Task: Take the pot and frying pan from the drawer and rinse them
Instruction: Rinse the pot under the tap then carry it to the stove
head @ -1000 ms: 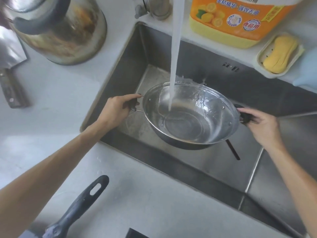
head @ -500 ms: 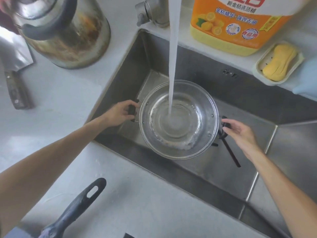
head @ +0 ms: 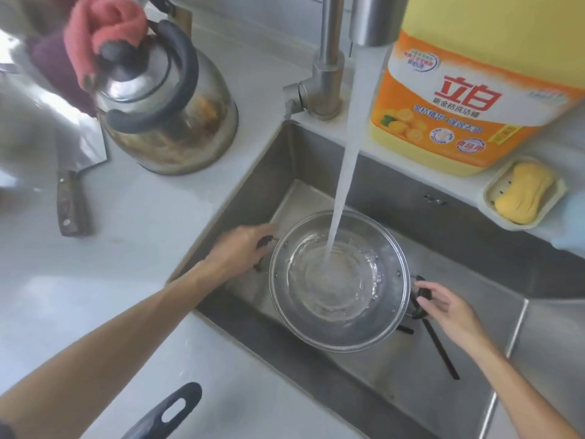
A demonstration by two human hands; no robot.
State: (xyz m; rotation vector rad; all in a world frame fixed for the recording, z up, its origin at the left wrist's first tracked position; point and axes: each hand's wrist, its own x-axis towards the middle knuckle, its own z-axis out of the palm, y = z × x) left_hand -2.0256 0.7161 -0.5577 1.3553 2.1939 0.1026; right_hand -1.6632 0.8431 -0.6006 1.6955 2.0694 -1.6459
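Pot (head: 340, 280) under tap stream in sink (head: 443, 223), left hand (head: 240, 248) clasping its handle, right hand (head: 443, 304) grip slack at the other, orange "立白" detergent jug (head: 468, 99) on bench (head: 126, 217)

— Tilted a second ago, pot (head: 340, 282) now level and low in the sink (head: 493, 217), stream landing at the centre of its base.
— And the right hand (head: 443, 307)?
— Closed on the side handle before; now fingers spread, only touching it, grip loosened.
— Left hand (head: 239, 250)?
— No change worth telling.
— Water in the pot?
— Spreading in a round pool, no longer running to one side.
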